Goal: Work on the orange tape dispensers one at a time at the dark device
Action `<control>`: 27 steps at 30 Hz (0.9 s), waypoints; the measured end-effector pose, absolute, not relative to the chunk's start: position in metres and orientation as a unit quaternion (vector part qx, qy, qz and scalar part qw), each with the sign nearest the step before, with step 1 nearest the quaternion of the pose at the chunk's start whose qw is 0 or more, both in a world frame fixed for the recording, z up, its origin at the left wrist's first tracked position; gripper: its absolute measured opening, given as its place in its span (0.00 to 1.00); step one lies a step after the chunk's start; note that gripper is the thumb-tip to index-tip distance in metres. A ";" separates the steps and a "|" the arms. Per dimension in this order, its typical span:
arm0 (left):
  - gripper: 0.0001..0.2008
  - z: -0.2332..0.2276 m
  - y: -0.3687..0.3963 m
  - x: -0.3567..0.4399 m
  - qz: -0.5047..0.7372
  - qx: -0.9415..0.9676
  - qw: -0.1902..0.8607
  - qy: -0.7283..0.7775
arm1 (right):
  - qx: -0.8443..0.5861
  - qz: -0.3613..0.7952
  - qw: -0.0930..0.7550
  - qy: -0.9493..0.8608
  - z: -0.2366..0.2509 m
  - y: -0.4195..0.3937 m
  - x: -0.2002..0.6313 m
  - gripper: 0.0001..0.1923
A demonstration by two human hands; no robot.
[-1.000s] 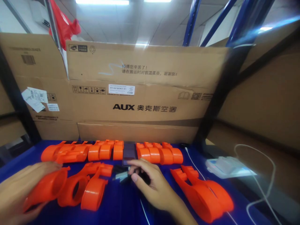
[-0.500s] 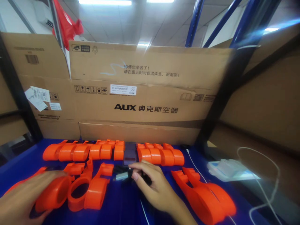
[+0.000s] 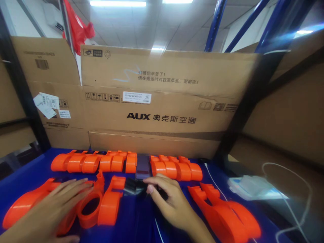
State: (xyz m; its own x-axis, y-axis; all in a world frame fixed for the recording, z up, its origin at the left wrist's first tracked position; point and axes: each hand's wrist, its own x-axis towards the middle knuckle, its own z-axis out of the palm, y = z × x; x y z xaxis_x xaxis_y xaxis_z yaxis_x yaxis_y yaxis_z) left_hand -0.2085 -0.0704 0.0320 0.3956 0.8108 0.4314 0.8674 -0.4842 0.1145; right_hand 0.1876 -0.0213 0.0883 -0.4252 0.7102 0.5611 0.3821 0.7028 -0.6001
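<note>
My left hand lies palm down with its fingers stretched over orange ring-shaped plastic pieces that look like tape dispensers; it covers part of one piece. Right beside its fingertips stand an upright orange ring and another orange piece. My right hand is closed, thumb against forefinger, around something dark that I cannot make out. A blurred black and silvery item sticks out to the left of those fingertips. Just beyond the right hand lies a dark phone-like slab.
Along the back of the blue surface runs a row of orange pieces. Two larger orange pieces lie at the right, near a white cable and a white packet. A cardboard panel stands behind.
My left hand has opened from around an orange piece and now lies flatter over it, further right. My right hand stays nearly in place. The whole view has shifted slightly.
</note>
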 end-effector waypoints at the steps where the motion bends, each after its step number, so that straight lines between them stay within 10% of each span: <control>1: 0.43 0.033 -0.069 -0.204 -0.186 -0.845 0.062 -0.497 | -0.333 0.194 0.421 -0.821 0.088 -0.021 0.188 0.10; 27: 0.44 0.068 -0.062 -0.180 -0.127 -0.880 -0.005 -0.457 | -0.316 0.204 0.425 -0.823 0.094 -0.024 0.187 0.09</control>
State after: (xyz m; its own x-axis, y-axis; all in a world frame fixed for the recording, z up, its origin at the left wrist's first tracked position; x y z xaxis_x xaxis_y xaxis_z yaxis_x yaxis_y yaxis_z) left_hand -0.1805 -0.0621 0.0679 0.5498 0.8059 0.2197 0.8033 -0.5822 0.1254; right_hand 0.1866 -0.0245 0.0942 -0.4391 0.6937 0.5710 0.3461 0.7171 -0.6050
